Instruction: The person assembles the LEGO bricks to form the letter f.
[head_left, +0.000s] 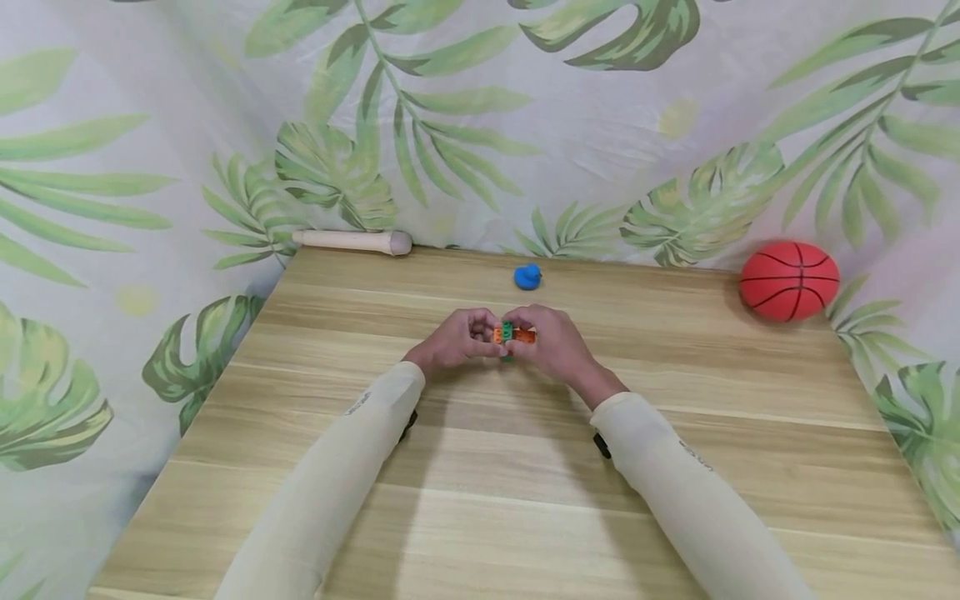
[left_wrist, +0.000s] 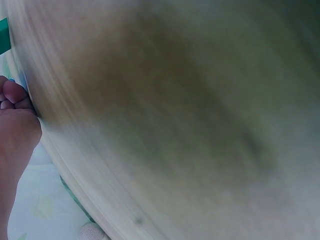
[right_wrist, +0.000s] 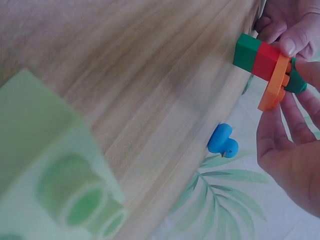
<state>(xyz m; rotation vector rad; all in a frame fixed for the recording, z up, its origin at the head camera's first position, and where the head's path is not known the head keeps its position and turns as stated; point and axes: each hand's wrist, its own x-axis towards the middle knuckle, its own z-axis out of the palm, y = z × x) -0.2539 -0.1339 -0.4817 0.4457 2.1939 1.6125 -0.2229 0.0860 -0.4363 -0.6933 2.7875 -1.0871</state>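
Observation:
Several toy building bricks are joined in one small piece, held a little above the table between both hands. In the right wrist view it has a green brick (right_wrist: 246,52), a red brick (right_wrist: 265,60), a long orange brick (right_wrist: 274,83) and another green brick (right_wrist: 296,82) with a narrowing tip. My left hand (head_left: 453,337) pinches its left side, thumb against the red brick. From the right, my right hand (head_left: 553,342) grips the orange and tapered green bricks. At its edge the left wrist view catches a green brick (left_wrist: 4,36) and the left hand (left_wrist: 17,130).
A blue toy duck (head_left: 527,277) stands beyond the hands. Along the back lie a pale microphone (head_left: 356,242) at left and a red ball (head_left: 790,282) at right. A blurred pale green block (right_wrist: 65,165) fills the right wrist view's lower left. Leaf-patterned cloth surrounds the wooden table (head_left: 487,500).

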